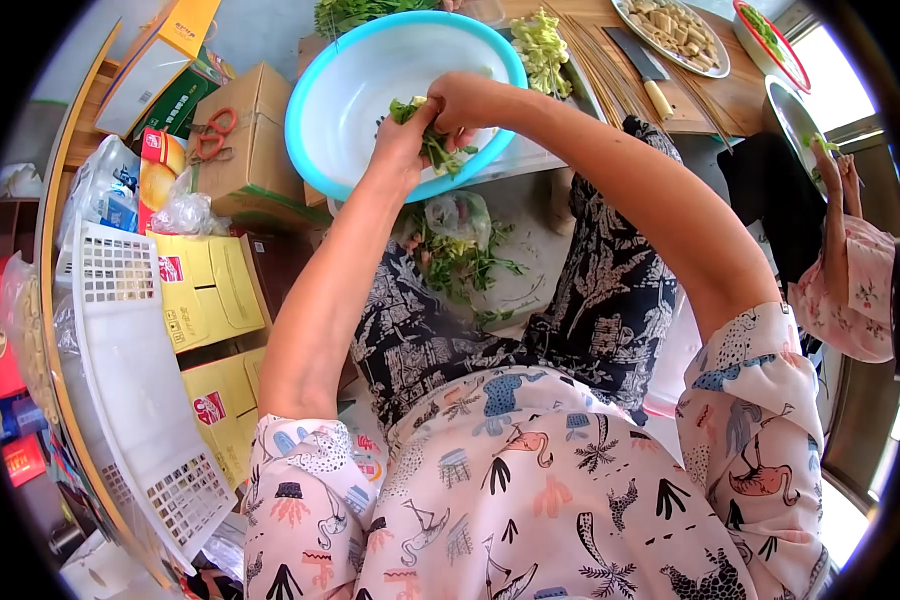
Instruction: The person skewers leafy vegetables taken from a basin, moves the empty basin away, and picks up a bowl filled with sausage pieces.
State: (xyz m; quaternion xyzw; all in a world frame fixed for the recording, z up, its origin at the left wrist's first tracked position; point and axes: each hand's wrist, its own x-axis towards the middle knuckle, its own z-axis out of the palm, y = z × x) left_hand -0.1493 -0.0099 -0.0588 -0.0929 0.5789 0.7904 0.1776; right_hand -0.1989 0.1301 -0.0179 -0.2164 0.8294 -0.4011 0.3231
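Observation:
Both of my hands meet over the near part of a white basin with a blue rim [305, 150]. My left hand [402, 138] is closed round a small bunch of leafy greens [440, 150], whose leaves hang down and stick out at the top. Touching the same bunch from the right, my right hand [462, 103] has its fingers bent and pressed together at the stems. Dark specks lie inside the basin beside my left hand. Below the basin, on the floor between the knees, are more leafy greens [455, 265] and a clear plastic bag [460, 218].
Red-handled scissors [213, 135] lie on a cardboard box [255, 150] at left. Behind right are pale green vegetables [541, 52], thin sticks, a knife [642, 70] and a plate of cut pieces [675, 35]. Another person's hands [838, 180] hold greens at far right.

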